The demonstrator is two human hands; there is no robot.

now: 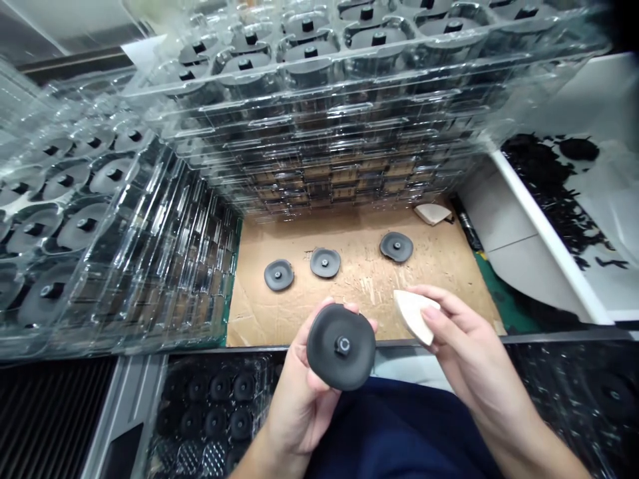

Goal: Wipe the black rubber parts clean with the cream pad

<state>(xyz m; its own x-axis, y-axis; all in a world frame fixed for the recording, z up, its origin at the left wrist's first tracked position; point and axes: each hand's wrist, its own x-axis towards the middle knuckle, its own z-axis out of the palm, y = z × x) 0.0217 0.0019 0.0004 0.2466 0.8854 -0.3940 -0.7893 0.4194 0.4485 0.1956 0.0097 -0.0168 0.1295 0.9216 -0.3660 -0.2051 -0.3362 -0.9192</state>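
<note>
My left hand (304,399) is closed on the edge of a dark grey, rounded plastic cap (327,336), whose short central stem faces up at me. To its right, my right hand (464,339) pinches a cream, wedge-shaped block (415,316) between thumb and fingers; its material I cannot tell. The block and the held cap are apart. Beyond my hands, three similar caps lie stem-up on a cardboard sheet (349,299): one at the left (278,275), one in the middle (325,263) and one at the right (396,247).
Tall stacks of clear trays filled with caps stand at the back (319,126) and left (164,233). A second cream wedge (432,213) and a black tube (466,226) lie at the back right. Black scraps fill a white bin (549,259). Another cap tray (214,399) sits below the table edge.
</note>
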